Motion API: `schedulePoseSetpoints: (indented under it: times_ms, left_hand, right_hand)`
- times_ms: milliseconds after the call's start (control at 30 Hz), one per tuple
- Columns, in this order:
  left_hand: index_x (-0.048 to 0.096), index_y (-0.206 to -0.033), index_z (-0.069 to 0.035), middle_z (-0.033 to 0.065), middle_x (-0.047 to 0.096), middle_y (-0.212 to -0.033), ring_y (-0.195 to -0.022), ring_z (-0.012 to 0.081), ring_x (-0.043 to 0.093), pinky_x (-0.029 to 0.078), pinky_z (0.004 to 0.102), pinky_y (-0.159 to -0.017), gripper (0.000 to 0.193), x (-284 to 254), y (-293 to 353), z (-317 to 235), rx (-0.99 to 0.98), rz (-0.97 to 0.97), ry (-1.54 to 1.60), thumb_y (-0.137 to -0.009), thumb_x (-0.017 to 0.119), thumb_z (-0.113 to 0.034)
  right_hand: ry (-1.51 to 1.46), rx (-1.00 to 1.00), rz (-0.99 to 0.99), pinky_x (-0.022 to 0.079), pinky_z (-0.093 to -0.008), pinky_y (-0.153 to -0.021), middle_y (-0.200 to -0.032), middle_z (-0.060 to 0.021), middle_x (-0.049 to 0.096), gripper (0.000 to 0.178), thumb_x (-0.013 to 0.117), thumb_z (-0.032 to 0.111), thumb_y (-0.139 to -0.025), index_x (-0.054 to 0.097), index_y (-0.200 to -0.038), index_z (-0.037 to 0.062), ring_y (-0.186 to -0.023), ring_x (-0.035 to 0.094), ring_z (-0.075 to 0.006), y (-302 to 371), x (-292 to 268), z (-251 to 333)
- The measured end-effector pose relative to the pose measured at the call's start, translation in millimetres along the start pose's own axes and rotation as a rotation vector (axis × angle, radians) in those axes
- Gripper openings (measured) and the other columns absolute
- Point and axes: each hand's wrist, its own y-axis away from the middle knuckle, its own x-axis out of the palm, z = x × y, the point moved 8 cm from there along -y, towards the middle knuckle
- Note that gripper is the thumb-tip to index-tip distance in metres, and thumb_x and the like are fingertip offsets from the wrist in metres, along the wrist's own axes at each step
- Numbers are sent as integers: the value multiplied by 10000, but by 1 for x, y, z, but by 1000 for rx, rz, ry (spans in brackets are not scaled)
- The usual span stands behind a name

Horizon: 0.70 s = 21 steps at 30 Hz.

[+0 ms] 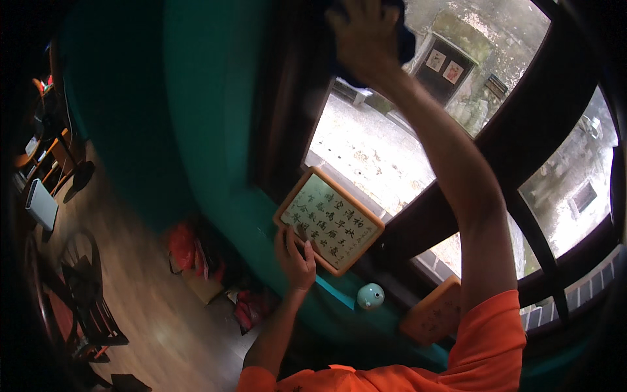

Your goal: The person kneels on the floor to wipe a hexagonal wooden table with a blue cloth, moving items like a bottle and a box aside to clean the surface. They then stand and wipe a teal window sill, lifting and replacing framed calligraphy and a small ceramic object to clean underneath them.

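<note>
My right hand [367, 40] is raised high at the top, pressing a dark blue cloth [406, 44] against the upper part of a window, by its dark frame. Its fingers lie over the cloth, whose far part is in shadow. Lower down, my left hand [295, 260] grips the lower left edge of a wood-framed calligraphy panel [336, 219], with some fingers over its front. The panel stands tilted on the green sill [336, 291] against the window. Just below it on the sill sits a small pale blue round vase [370, 296].
A second brown wooden plaque [432, 312] with writing leans near my right arm. Dark window bars [522, 157] cross the right side. Red bags [186, 247] lie on the wooden floor [150, 307], with a dark wooden chair [85, 294] at the left.
</note>
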Motion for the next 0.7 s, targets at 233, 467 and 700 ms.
schedulePoseSetpoints:
  times_ms: [233, 467, 700]
  left_hand:
    - [423, -1377, 29, 270, 386, -1393, -1232, 437, 436, 398, 512, -998, 487, 6, 1, -7, 1, 14, 28, -976, 538, -223]
    - [403, -1387, 23, 265, 384, -1382, -1217, 431, 442, 408, 516, -979, 500, 2, -2, -7, 47, -28, -14, -972, 543, -218]
    - [387, -1383, 19, 255, 376, -1386, -1216, 433, 431, 396, 522, -987, 511, 10, 1, -6, 41, -8, -7, -957, 557, -207]
  right_hand:
    - [-309, -304, 409, 317, -498, -970, -1316, -97, 543, 249, 656, 196, -813, 722, -1047, 140, -1227, 440, -304, 139, 14, 89]
    - [-402, -488, 559, 338, -467, -962, -1268, -63, 547, 159, 683, 157, -805, 716, -961, 161, -1213, 436, -263, 175, -54, 60]
    - [80, -602, 291, 379, -479, -920, -1297, -38, 518, 260, 681, 213, -825, 668, -1085, 215, -1204, 439, -277, 133, -105, -38]
